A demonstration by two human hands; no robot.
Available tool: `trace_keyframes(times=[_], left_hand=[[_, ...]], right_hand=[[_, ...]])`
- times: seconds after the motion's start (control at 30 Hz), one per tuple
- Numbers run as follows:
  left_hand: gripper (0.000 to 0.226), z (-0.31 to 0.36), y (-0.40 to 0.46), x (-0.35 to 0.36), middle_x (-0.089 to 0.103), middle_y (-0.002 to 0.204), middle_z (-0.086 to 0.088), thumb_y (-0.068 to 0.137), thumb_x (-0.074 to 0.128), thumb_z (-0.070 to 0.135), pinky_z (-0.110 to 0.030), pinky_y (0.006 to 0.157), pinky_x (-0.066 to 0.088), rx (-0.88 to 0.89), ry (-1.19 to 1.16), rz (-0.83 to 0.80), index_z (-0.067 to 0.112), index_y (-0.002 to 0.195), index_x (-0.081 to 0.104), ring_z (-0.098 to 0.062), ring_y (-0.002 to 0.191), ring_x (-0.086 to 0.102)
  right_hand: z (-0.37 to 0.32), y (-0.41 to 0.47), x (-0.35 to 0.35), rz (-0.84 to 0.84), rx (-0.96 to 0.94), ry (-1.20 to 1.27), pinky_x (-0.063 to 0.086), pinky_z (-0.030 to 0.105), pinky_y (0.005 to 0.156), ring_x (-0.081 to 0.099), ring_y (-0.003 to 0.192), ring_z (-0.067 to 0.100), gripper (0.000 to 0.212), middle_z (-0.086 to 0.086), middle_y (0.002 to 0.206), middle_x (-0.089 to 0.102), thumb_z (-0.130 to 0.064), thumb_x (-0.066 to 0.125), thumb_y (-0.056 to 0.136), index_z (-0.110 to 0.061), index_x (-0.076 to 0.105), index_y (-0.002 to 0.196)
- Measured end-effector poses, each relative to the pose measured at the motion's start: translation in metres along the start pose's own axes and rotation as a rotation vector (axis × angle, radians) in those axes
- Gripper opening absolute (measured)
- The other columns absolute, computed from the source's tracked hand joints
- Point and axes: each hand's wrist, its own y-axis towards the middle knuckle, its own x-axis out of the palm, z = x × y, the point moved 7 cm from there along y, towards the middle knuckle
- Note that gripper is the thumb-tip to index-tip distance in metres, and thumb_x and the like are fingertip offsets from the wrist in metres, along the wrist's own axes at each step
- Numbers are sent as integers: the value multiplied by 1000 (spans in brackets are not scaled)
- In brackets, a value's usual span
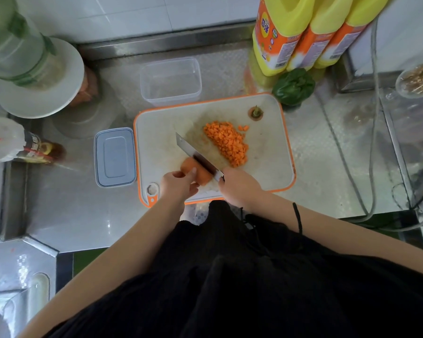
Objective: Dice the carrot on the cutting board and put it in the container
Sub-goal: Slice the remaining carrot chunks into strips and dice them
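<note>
Currently I see the left hand (178, 184) holding the remaining carrot piece (193, 170) down on the cutting board (266, 152), its fingers (193, 172) curled over the top of the piece. The right hand (238, 185) grips the handle of the knife (197, 156), fingers wrapped tight; the blade lies across the carrot piece on its right side. I note a heap of diced carrot (226, 142) on the board, right of the blade, and the cut carrot top (255, 112) near the far right corner. The clear container (171, 81) stands on the worktop (78, 211) just beyond the board, with nothing visible inside. Its lid (114, 157) lies flat just left of the board. Three yellow bottles (300, 32) stand at the far right, a green vegetable (293, 86) at their base.
</note>
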Motion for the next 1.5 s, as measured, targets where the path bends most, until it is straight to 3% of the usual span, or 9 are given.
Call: trace_keyframes(times=[0.1, 0.27, 0.4, 0.57, 0.7, 0.8, 0.9, 1.13, 1.5], left_hand=[[21, 1, 1, -1, 70, 91, -6, 91, 69, 29, -36, 79, 60, 39, 101, 5, 16, 87, 54, -19, 79, 73], [27, 5, 5, 0, 74, 74, -6, 91, 68, 37, -40, 82, 59, 78, 271, -27, 13, 79, 64, -20, 76, 73], [38, 4, 5, 2, 74, 73, -10, 90, 68, 39, -44, 85, 58, 65, 274, -51, 1, 86, 69, -23, 76, 72], [50, 6, 5, 0, 63, 100, -13, 90, 62, 51, -45, 78, 51, 155, 509, 22, 2, 102, 56, -33, 92, 62], [54, 20, -12, -3, 48, 119, -12, 90, 56, 53, -40, 88, 41, 637, 837, 199, 7, 116, 49, -29, 109, 45], [33, 32, -27, 4, 58, 108, -14, 90, 56, 34, -39, 84, 46, 1190, 866, 260, 5, 103, 64, -32, 100, 50], [13, 32, -32, 16, 64, 96, -9, 91, 60, 18, -41, 77, 53, 1483, 863, 213, 8, 88, 68, -30, 90, 56], [9, 27, -23, 20, 65, 95, -8, 91, 66, 15, -42, 80, 53, 1444, 885, 177, 7, 90, 70, -32, 91, 61], [16, 14, -15, 24, 60, 105, -11, 97, 51, 22, -44, 82, 52, 1409, 911, 242, 7, 98, 59, -31, 101, 51]], right_hand=[[1, 2, 1, -10, 7, 0, 33, 29, 58, 50, 75, 22, 16, 1, 73, 46, -17, 38, 98, -13, 47, 85], [3, 3, -1, 11, 1, -47, 22, 26, 47, 43, 57, 17, 38, -1, 62, 40, -28, 38, 101, -20, 35, 65], [1, -3, -7, 73, -2, -43, 21, 28, 48, 44, 65, 21, 36, -2, 63, 40, -28, 38, 100, -19, 35, 66], [2, -6, -8, 81, -12, -31, 19, 26, 47, 44, 68, 24, 39, -2, 63, 37, -29, 40, 100, -23, 29, 63], [0, -8, -10, 76, -21, -35, 22, 28, 48, 45, 67, 24, 39, -1, 64, 38, -28, 40, 100, -21, 29, 63], [1, -10, -13, 76, -14, -48, 33, 33, 55, 50, 68, 25, 37, 0, 65, 42, -28, 40, 100, -19, 33, 65], [1, -13, -13, 67, -12, -88, 33, 33, 58, 48, 68, 24, 37, -1, 65, 41, -28, 39, 100, -21, 31, 65], [-5, -18, -8, 36, -13, -141, 33, 34, 58, 47, 68, 23, 30, -2, 66, 40, -27, 36, 101, -19, 35, 72], [-21, -18, -13, -42, -20, -195, 38, 33, 61, 51, 70, 25, 9, 1, 67, 42, -12, 45, 96, -12, 45, 87]])
